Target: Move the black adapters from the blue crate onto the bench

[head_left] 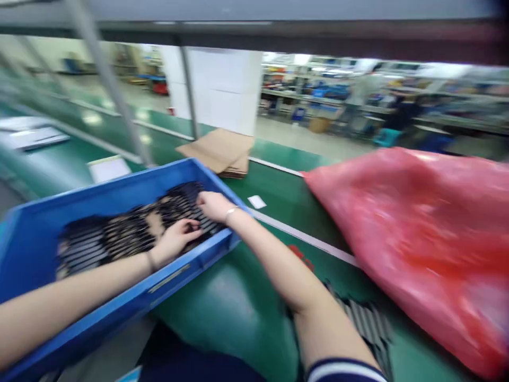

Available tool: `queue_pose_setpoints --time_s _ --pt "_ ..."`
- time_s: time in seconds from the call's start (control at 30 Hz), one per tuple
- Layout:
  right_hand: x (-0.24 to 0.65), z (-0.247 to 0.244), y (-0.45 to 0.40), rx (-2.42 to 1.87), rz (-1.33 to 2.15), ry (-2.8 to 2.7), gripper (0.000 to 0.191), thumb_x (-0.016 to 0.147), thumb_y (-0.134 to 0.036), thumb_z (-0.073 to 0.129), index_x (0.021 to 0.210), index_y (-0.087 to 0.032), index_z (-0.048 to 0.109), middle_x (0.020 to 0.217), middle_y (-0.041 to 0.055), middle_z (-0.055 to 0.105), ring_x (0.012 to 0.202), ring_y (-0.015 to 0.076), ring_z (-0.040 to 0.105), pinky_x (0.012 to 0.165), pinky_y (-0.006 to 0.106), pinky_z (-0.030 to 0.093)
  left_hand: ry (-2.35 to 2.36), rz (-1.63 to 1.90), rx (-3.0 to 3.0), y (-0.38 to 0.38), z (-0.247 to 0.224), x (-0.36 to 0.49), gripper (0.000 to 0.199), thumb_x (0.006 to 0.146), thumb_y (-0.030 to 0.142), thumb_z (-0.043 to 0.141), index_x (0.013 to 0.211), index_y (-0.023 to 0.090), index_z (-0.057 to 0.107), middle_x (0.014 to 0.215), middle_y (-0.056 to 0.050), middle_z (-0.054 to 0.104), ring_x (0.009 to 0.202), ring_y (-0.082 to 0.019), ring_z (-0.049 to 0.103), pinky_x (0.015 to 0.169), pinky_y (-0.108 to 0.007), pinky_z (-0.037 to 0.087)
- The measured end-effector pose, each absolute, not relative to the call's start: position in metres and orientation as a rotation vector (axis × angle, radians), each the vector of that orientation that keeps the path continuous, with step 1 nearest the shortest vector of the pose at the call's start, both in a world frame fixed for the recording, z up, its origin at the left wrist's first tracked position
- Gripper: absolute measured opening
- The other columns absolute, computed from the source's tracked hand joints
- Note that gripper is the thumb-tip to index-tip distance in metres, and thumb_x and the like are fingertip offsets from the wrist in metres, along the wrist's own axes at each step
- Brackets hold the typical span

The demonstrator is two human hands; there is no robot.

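A blue plastic bin (170,276) holds rows of black slatted pieces (133,229), with tan bits showing among them. Both hands reach into its right end. My left hand (178,240) rests low over the pieces, its fingers and thumb curled toward each other around something dark. Just beyond it, at the far right end of the rows, my right hand (214,206) is closed against the black pieces. What lies inside its fingers is hidden, and blur softens both hands.
A large pink-red plastic bag (413,233) bulges on the right of the green work surface (222,297). Flat brown cardboard (222,148) lies behind the bin. More dark slatted pieces (369,323) sit beside my right arm. A metal post (107,79) rises behind the bin.
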State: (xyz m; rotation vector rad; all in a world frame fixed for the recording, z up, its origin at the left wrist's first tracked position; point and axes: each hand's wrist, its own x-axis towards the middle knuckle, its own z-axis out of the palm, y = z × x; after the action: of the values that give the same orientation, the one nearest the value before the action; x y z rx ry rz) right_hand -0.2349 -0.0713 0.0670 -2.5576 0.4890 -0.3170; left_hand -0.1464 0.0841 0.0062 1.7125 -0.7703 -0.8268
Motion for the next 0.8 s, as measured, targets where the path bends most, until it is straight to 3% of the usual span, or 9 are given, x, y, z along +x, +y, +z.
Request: queue_pose_setpoints --time_s 0.13,0.23,0.37,0.53,0.8 --pt "-0.198 0.053 -0.052 -2.597 -0.127 0.248 0.011 0.081 -0.016 0.047 0.071 -0.013 0.053 0.066 0.0003 0.052 0.060 0.0090 0.048 0.059 0.022 0.043 -0.576 -0.949 1.477 0.084 -0.013 -0.137 0.032 0.067 0.022 0.067 0.094 0.016 0.053 0.078 0.000 0.056 0.069 -0.010 0.059 0.060 -0.025 0.051" --pt "-0.202 0.050 -0.056 -2.609 0.004 0.144 0.010 0.077 -0.019 0.048 0.068 -0.016 0.049 0.061 -0.0022 0.049 0.054 0.0074 0.045 0.050 0.019 0.038 -0.473 -0.994 1.319 0.088 -0.021 -0.139 0.025 0.070 0.014 0.063 0.090 0.016 0.048 0.075 0.001 0.053 0.069 -0.011 0.060 0.057 -0.023 0.051" --pt "-0.208 0.045 -0.059 -2.540 0.153 0.185 0.007 0.075 -0.022 0.049 0.070 -0.017 0.048 0.056 -0.0040 0.048 0.049 0.0072 0.043 0.045 0.018 0.035 -0.520 -0.993 1.304 0.089 -0.024 -0.145 0.019 0.074 0.013 0.059 0.087 0.014 0.045 0.065 0.002 0.053 0.051 -0.006 0.054 0.046 -0.016 0.043" --pt "-0.205 0.040 -0.060 -2.417 0.300 0.194 0.008 0.072 -0.022 0.051 0.078 -0.017 0.052 0.061 -0.0026 0.057 0.053 0.0079 0.051 0.049 0.018 0.038 -0.457 -0.928 1.272 0.085 -0.027 -0.145 0.016 0.073 0.010 0.059 0.084 0.012 0.048 0.066 0.002 0.053 0.057 -0.006 0.057 0.053 -0.017 0.045" --pt "-0.207 0.043 -0.060 -2.601 0.289 0.180 0.013 0.073 -0.027 0.052 0.074 -0.016 0.058 0.063 -0.0010 0.059 0.054 0.0076 0.049 0.050 0.018 0.034 -0.467 -0.892 1.326 0.082 -0.027 -0.145 0.018 0.068 0.018 0.066 0.078 0.010 0.053 0.066 0.000 0.056 0.057 -0.007 0.055 0.056 -0.019 0.045"
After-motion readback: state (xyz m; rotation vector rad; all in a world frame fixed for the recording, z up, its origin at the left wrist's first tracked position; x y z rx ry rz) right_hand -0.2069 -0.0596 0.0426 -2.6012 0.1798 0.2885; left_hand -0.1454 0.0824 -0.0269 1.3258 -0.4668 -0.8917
